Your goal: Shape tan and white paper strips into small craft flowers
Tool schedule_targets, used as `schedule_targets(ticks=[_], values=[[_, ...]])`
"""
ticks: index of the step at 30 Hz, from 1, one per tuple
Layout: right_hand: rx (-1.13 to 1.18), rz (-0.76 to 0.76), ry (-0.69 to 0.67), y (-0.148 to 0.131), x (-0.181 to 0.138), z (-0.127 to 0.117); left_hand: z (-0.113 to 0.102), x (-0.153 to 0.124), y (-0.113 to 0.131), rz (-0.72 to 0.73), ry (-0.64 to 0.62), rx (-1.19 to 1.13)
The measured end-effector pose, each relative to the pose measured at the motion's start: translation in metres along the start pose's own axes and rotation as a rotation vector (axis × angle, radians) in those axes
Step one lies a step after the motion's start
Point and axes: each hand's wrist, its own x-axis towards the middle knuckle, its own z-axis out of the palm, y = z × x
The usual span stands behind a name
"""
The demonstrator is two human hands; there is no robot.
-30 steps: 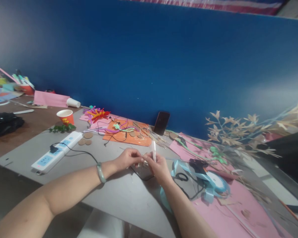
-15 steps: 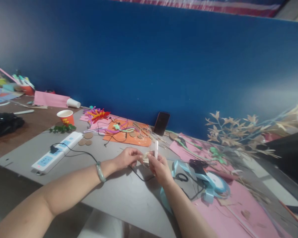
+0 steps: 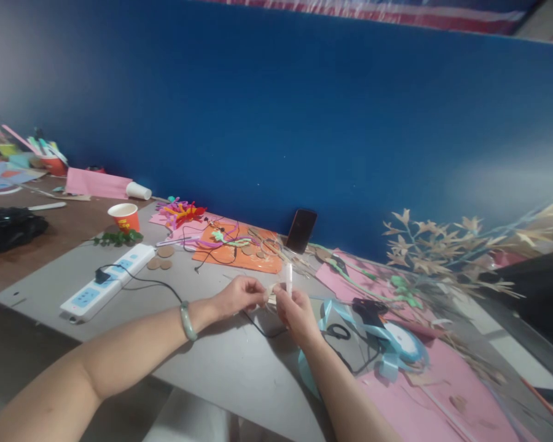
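Observation:
Both my hands meet over the grey table (image 3: 221, 368). My left hand (image 3: 238, 294), with a green bangle (image 3: 187, 321) on the wrist, pinches a small tan paper piece (image 3: 271, 293). My right hand (image 3: 295, 310) is closed round a thin white stick (image 3: 289, 279) that stands upright, and its fingers also touch the tan piece. A black cable (image 3: 262, 330) runs under my hands.
A white power strip (image 3: 105, 281) with a plugged black cord lies at left, near a red paper cup (image 3: 124, 216). Orange paper (image 3: 239, 253) with pipe cleaners and a leaning phone (image 3: 300, 230) lie beyond. Light blue ribbon (image 3: 387, 347), pink paper (image 3: 419, 399) and tan paper branches (image 3: 437, 248) fill the right.
My hands stay together with only slight shifts; the white stick has tilted a little and the view has drifted slightly.

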Motion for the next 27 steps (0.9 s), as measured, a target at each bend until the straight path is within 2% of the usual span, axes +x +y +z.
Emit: schedule_targets(ticks=[6,12,16,22,27], values=[[-0.080,0.012,-0.012,-0.005,-0.001,0.000,0.000,-0.004,0.005,-0.017,-0.010,0.001],[-0.130,-0.025,-0.014,-0.006,-0.002,-0.002,-0.009,0.002,0.003,-0.074,-0.121,-0.044],[-0.188,-0.051,0.017,-0.007,-0.003,0.000,-0.011,0.005,0.002,-0.125,-0.136,-0.101],[-0.176,-0.057,-0.034,-0.007,-0.003,0.001,-0.006,0.004,0.000,-0.098,-0.046,-0.134],[-0.178,-0.030,0.000,0.000,-0.002,0.000,-0.004,0.002,-0.001,-0.085,0.007,-0.092]])
